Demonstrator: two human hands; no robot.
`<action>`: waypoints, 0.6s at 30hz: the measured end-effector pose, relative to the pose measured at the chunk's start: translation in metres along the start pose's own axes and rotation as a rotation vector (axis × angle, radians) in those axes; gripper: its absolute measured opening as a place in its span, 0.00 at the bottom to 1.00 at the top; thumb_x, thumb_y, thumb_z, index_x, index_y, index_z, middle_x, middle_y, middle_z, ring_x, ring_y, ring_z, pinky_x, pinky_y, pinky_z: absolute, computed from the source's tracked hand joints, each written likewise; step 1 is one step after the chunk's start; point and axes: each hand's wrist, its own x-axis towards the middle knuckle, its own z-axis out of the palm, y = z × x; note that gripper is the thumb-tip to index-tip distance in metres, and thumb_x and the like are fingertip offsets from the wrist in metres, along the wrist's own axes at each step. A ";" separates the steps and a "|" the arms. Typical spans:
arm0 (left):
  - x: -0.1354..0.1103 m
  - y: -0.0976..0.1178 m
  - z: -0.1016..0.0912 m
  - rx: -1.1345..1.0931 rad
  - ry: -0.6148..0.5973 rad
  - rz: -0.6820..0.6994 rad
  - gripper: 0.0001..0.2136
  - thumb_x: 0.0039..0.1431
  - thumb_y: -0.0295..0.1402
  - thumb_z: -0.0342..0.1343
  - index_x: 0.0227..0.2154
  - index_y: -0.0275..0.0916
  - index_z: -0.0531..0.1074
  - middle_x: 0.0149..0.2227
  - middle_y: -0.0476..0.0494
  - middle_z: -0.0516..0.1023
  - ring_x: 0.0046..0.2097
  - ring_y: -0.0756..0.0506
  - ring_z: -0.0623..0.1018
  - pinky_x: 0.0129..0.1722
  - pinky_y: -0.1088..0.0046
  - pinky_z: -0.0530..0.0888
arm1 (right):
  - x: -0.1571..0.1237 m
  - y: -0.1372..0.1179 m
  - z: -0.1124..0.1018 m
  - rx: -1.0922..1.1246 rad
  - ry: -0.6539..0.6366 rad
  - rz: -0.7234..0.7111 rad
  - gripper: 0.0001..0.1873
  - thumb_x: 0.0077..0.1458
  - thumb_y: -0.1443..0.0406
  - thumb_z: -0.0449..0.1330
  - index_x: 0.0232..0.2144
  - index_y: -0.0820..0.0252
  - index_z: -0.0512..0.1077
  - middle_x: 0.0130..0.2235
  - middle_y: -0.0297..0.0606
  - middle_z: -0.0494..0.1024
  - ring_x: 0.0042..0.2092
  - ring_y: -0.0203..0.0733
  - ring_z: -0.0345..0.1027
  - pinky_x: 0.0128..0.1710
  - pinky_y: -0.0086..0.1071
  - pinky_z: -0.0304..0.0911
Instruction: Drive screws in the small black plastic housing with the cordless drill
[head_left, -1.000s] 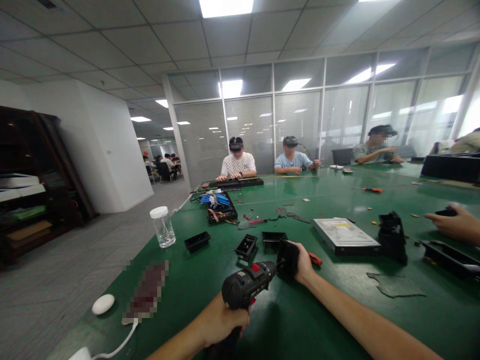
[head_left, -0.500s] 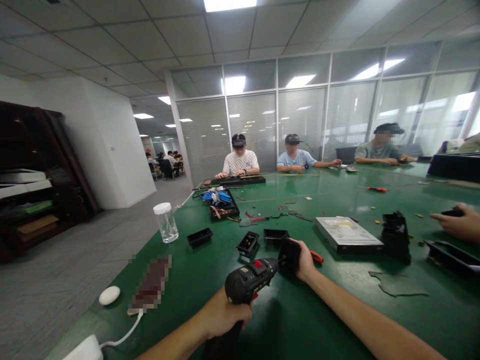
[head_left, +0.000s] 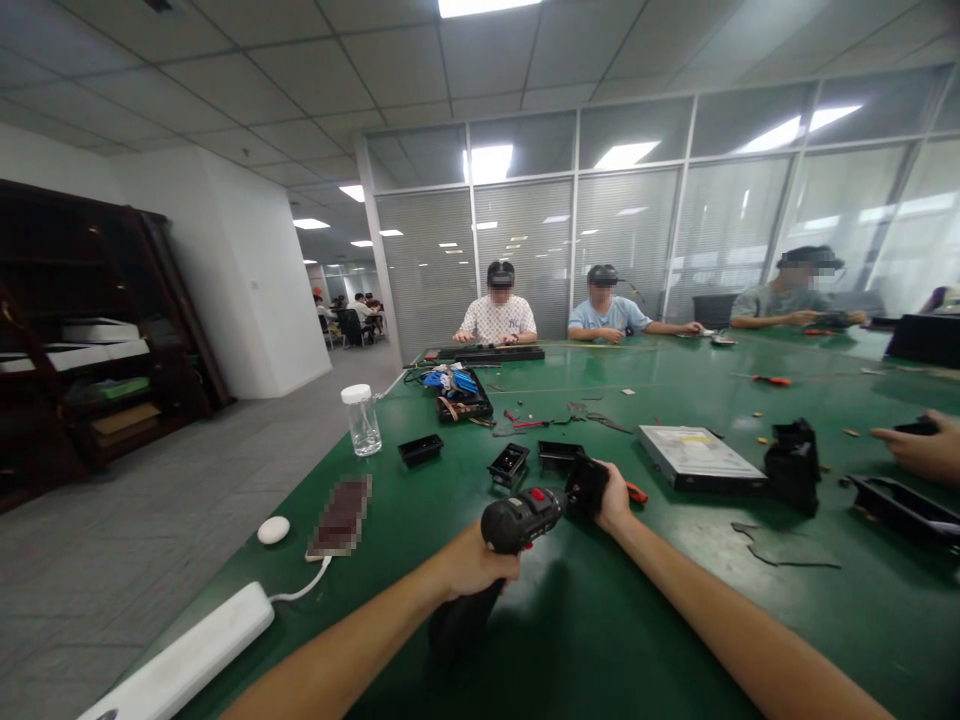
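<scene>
View swung leftward; left grip (head_left: 480, 562) holds drill (head_left: 516, 522), right grip (head_left: 614, 496) black housing (head_left: 586, 487)

The person's bare, smooth left forearm (head_left: 360, 630) is broadening from a narrow wrist into a thicker, rounded shape where the lower edge of the view is cutting it off. The bare, smooth right forearm (head_left: 712, 605) is likewise tapering toward its wrist, its wider end running out of view at the lower right. Uncovered skin is running across both wrists onto the bare left hand (head_left: 476, 562) and the bare right hand (head_left: 615, 497). Some fingers are being hidden, and any sleeves are lying outside the view.
</scene>
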 end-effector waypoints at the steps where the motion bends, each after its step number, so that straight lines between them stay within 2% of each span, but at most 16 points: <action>1: 0.001 -0.001 0.000 0.000 -0.004 0.007 0.07 0.35 0.22 0.50 0.22 0.35 0.65 0.18 0.53 0.64 0.21 0.53 0.64 0.21 0.76 0.63 | 0.000 0.000 0.000 -0.008 0.004 -0.006 0.08 0.43 0.61 0.51 0.23 0.57 0.67 0.17 0.31 0.69 0.19 0.38 0.62 0.18 0.32 0.58; 5: 0.007 -0.007 -0.003 -0.013 0.066 0.031 0.05 0.35 0.23 0.50 0.21 0.34 0.66 0.18 0.52 0.65 0.21 0.52 0.65 0.21 0.75 0.63 | 0.001 0.000 0.001 -0.019 0.033 -0.061 0.06 0.42 0.61 0.53 0.23 0.57 0.67 0.17 0.29 0.69 0.19 0.38 0.62 0.18 0.33 0.59; 11: 0.019 0.000 -0.002 -0.012 0.040 0.032 0.03 0.33 0.21 0.50 0.16 0.34 0.64 0.17 0.52 0.64 0.20 0.53 0.64 0.19 0.77 0.63 | 0.005 -0.007 -0.003 0.042 0.092 -0.124 0.05 0.43 0.62 0.51 0.21 0.56 0.65 0.17 0.27 0.68 0.18 0.36 0.61 0.18 0.31 0.58; 18: 0.020 -0.001 -0.005 -0.046 0.020 0.002 0.03 0.35 0.24 0.50 0.18 0.34 0.66 0.16 0.53 0.64 0.18 0.53 0.65 0.19 0.75 0.64 | 0.003 -0.010 -0.004 -0.015 0.067 -0.079 0.06 0.42 0.62 0.52 0.22 0.57 0.67 0.18 0.29 0.70 0.20 0.38 0.63 0.19 0.32 0.59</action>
